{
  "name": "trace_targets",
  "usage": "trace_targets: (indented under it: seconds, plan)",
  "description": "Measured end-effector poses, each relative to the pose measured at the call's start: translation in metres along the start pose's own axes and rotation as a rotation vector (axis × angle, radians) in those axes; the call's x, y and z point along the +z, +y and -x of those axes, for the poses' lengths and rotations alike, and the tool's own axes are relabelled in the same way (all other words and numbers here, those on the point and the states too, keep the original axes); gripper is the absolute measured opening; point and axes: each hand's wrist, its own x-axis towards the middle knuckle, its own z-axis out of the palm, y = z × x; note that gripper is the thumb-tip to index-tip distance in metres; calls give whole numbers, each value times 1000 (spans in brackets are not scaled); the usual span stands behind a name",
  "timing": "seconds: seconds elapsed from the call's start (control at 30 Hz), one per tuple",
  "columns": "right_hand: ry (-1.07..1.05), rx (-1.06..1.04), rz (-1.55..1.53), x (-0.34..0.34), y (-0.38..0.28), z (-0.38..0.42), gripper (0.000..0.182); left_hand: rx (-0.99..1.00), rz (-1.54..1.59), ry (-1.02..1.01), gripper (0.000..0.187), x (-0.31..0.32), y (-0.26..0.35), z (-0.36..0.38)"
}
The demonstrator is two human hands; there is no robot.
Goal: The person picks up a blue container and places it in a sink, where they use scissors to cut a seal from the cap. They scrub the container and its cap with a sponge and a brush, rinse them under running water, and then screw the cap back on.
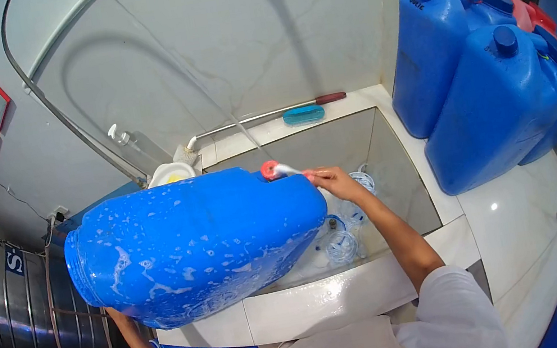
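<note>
A large blue jerry can [194,242], wet with foam and suds, lies on its side across the basin's front left rim. My left hand [121,319] is under its left end, holding it; the fingers are mostly hidden behind the plastic. Above the can's right end, my right hand [327,179] is closed around a brush [285,169] with a white shaft and pink-red parts. The brush lies against the can's upper edge near its handle recess. Below the right hand, pale coiled items [341,245] sit in the basin [396,177].
Several blue jerry cans [501,109] stand on the right ledge. Along the back rim lie a teal scrub brush [303,115] and a long-handled tool [262,115]. A pump bottle [132,146] and a white bowl [171,173] are at back left. A ribbed metal tank [23,309] stands left.
</note>
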Motion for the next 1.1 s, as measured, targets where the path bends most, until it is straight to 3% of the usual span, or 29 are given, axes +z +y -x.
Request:
trace_targets:
  seconds: [0.2, 0.33, 0.4, 0.43, 0.5, 0.6, 0.7, 0.83, 0.97, 1.03, 1.1]
  plan:
    - [-27, 177, 61, -8, -4, -1, 35, -9, 1, 3, 30, 2, -2, -2]
    - [4, 64, 115, -4, -23, -2, 34, -8, -1, 3, 30, 2, -2, -2]
    - [-143, 187, 592, -30, -60, -16, 29, -7, 3, 6, 30, 3, -3, -3]
    - [-143, 184, 595, -29, -91, -23, 29, -6, 5, 7, 30, 2, -3, -2]
    - [-186, 29, 1242, -20, -153, -29, 27, -10, 12, 8, 30, 5, -4, -3]
    - [-358, -119, 1464, -4, -183, -41, 26, -7, 21, 5, 30, 10, -5, -7]
    - [-476, -179, 1566, 10, -199, -41, 24, -4, 25, 2, 30, 10, -5, -9]
    - [-471, -143, 1647, -5, -198, -40, 24, -1, 21, -6, 29, 12, -5, -10]
    - [-394, -172, 1429, -14, -174, -31, 26, 7, 19, -7, 29, 13, -4, -13]
    - [-299, -27, 1327, -22, -166, -35, 28, 5, 13, -12, 29, 11, -4, -15]
    - [-363, 17, 1218, -19, -157, -42, 30, 9, 8, -15, 29, 11, -3, -17]
